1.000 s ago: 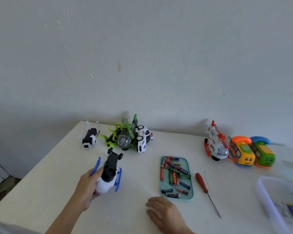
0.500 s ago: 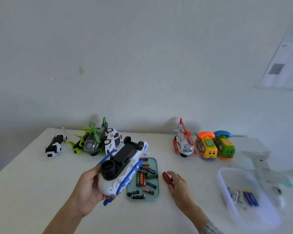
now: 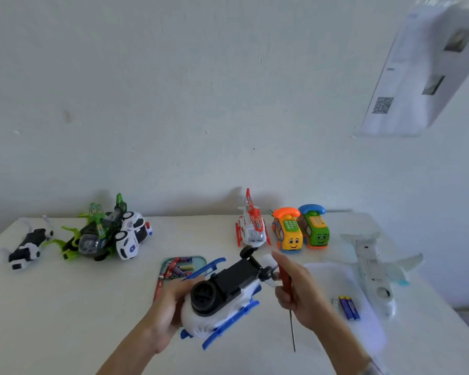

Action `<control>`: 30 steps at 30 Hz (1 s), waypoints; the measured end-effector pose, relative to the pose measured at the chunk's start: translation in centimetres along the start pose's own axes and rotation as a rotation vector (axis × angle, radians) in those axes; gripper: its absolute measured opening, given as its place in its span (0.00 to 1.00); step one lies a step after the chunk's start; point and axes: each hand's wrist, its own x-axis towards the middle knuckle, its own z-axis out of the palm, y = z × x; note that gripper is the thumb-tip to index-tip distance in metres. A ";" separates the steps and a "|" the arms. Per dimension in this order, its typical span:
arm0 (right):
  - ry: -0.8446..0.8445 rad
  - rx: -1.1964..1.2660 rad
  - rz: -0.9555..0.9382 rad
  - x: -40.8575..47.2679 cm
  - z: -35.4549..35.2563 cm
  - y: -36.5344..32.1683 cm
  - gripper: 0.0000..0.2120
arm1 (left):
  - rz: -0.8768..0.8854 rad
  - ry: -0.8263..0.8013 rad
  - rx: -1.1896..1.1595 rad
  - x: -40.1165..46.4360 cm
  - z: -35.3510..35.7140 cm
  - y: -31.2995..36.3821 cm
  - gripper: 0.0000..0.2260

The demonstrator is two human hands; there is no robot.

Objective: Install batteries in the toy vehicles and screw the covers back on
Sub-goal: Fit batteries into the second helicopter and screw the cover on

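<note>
My left hand (image 3: 165,309) grips a white and blue toy helicopter (image 3: 222,296), held upside down above the table with its black underside facing up. My right hand (image 3: 299,290) holds a red-handled screwdriver (image 3: 287,288) just right of the helicopter, its metal shaft pointing down toward me. A teal tray of batteries (image 3: 178,266) lies on the table behind the helicopter, partly hidden by it. Two blue batteries (image 3: 349,307) lie in a clear plastic box (image 3: 363,320) on the right.
At the back left stand a black and white toy (image 3: 27,246), a green helicopter (image 3: 92,234) and a white police car (image 3: 133,235). At the back right are a red and white helicopter (image 3: 251,226), a yellow phone car (image 3: 289,231) and a green one (image 3: 316,228). A white plane (image 3: 374,269) lies far right.
My right hand picked up the screwdriver from the table and raised it beside the helicopter. My left hand brought the helicopter rightward and nearer. The view swung to the right.
</note>
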 end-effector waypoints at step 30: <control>0.298 -0.119 -0.087 2.7 -1.9 7.9 0.06 | 0.138 0.220 0.736 6.3 2.6 -4.2 0.29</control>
